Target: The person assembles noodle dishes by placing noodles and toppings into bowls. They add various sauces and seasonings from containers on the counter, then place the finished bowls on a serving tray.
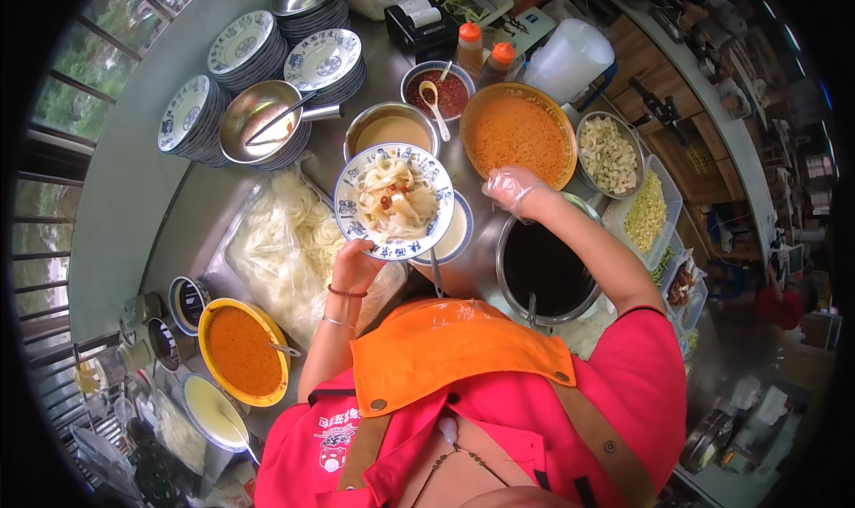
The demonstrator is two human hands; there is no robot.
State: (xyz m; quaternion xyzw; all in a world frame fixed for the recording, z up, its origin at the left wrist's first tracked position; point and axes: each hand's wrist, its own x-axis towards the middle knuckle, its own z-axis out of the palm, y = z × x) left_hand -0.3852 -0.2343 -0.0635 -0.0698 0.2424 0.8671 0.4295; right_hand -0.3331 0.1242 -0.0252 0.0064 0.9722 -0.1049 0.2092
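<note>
My left hand [358, 263] grips the near rim of a blue-and-white plate [342, 202], holding it up at the middle. Wide pale noodles [392, 196] topped with reddish sauce lie on it. Covered by a clear plastic glove, my right hand [515, 190] is at the near edge of a large bowl of orange, crumbly food [521, 138]. Its fingers are curled; what they hold, if anything, cannot be made out. Just below that hand is a pot of dark liquid [543, 268]. Partly hidden under the plate are a pan of tan sauce [389, 130] and a bowl of whitish liquid [457, 232].
Stacked plates [236, 45] and a metal saucepan [258, 121] stand at the far left. Bagged noodles [289, 227] lie left of the plate, above a yellow bowl of orange food [242, 352]. Chili sauce [450, 94], squeeze bottles [499, 61] and diced vegetables [610, 154] are farther right.
</note>
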